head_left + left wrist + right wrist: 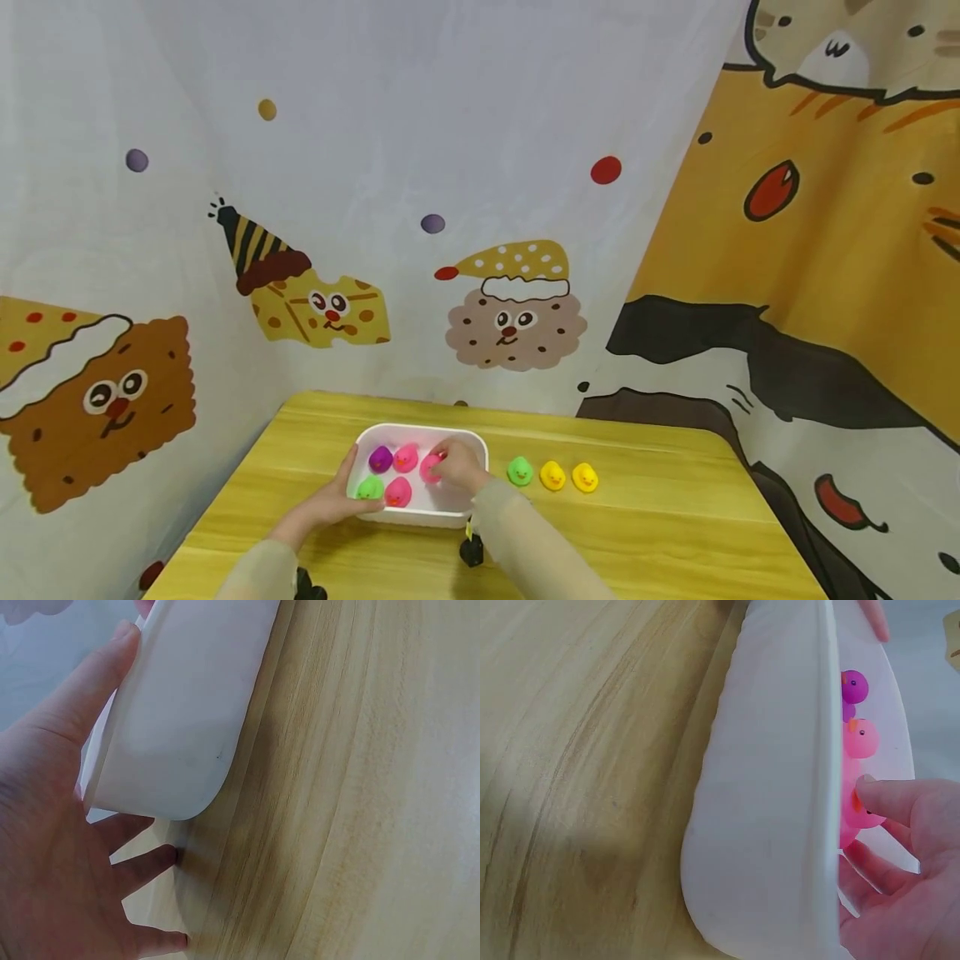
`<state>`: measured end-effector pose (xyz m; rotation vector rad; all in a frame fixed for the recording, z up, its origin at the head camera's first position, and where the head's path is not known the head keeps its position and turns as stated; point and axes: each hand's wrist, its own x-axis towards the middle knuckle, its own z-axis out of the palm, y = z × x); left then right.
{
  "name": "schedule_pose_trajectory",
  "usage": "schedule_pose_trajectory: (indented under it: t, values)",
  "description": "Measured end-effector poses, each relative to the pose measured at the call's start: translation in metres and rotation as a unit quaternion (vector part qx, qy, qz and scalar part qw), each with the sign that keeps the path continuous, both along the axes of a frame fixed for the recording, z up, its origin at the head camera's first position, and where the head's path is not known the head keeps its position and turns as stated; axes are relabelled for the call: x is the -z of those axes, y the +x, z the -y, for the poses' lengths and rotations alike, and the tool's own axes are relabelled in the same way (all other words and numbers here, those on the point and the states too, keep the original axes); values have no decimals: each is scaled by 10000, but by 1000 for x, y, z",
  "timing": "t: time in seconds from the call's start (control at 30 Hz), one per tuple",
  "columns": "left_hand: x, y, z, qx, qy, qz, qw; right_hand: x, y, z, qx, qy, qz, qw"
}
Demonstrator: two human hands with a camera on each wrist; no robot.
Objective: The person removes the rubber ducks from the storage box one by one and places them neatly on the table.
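A white plastic bin (420, 518) stands on the table. Inside it are a purple rubber duck (380, 458), a green duck (370, 488) and pink ducks, one at the back (406, 457) and one in front (398, 492). My left hand (330, 502) holds the bin's near left corner; in the left wrist view the thumb lies along the rim and the other fingers spread outside the wall. My right hand (461, 467) reaches into the bin and pinches another pink rubber duck (864, 814) between thumb and fingers. The bin wall hides part of that duck in the right wrist view.
To the right of the bin, a green duck (520, 471) and two yellow ducks, one nearer (552, 476) and one farther right (585, 477), sit in a row on the wooden table (660, 517). A cartoon-printed curtain (495, 150) hangs behind the table.
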<state>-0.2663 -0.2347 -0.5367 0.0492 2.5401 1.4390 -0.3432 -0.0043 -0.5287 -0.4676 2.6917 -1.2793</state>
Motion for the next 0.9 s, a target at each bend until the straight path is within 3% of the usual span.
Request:
schedule_pose_trajectory:
  t: [0.53, 0.9]
  values:
    - [3, -1, -1, 87, 56, -67, 9999, -12, -5, -12, 42, 178, -181, 9997]
    - [5, -2, 0, 130, 88, -79, 9998, -18, -6, -13, 53, -21, 96, 9999]
